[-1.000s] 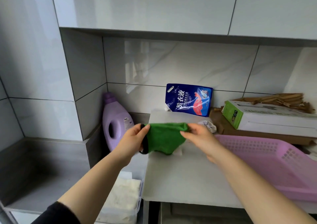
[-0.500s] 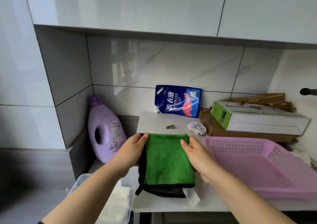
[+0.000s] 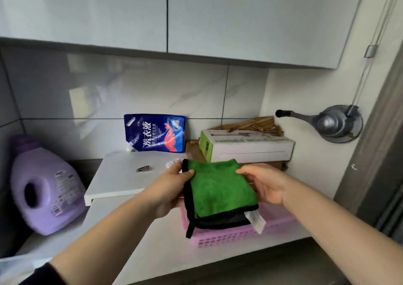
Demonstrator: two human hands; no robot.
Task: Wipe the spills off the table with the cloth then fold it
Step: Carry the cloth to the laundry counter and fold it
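The person is holding the folded green cloth (image 3: 220,188) up in front of them with both hands. It is hanging over the near-left part of the pink basket (image 3: 239,235); whether its lower edge is touching the basket I cannot tell. The left hand (image 3: 172,188) is pinching the cloth's nine o'clock edge, with the thumb lying on the green face and the fingers tucked behind the black trim. The right hand (image 3: 268,184) is pinching the two o'clock corner the same way, thumb on top and fingers underneath. The cloth is showing as a doubled rectangle, green on top with a black layer peeking out along the six o'clock edge. A white tag (image 3: 256,220) is dangling from its five o'clock corner.

The basket is sitting on the white desk (image 3: 174,258). At ten o'clock from the cloth a small metal clip (image 3: 144,168) is lying on a raised white board (image 3: 117,180). A blue pouch (image 3: 156,133) is leaning against the tiled wall at eleven o'clock, and a purple bottle (image 3: 45,186) is standing well off at nine o'clock. At one o'clock a white and green box (image 3: 246,146) is resting on a brown carton (image 3: 193,151), with wooden pegs (image 3: 255,123) piled behind it. Further out at two o'clock a grey crank (image 3: 335,123) is sticking out from the wall.
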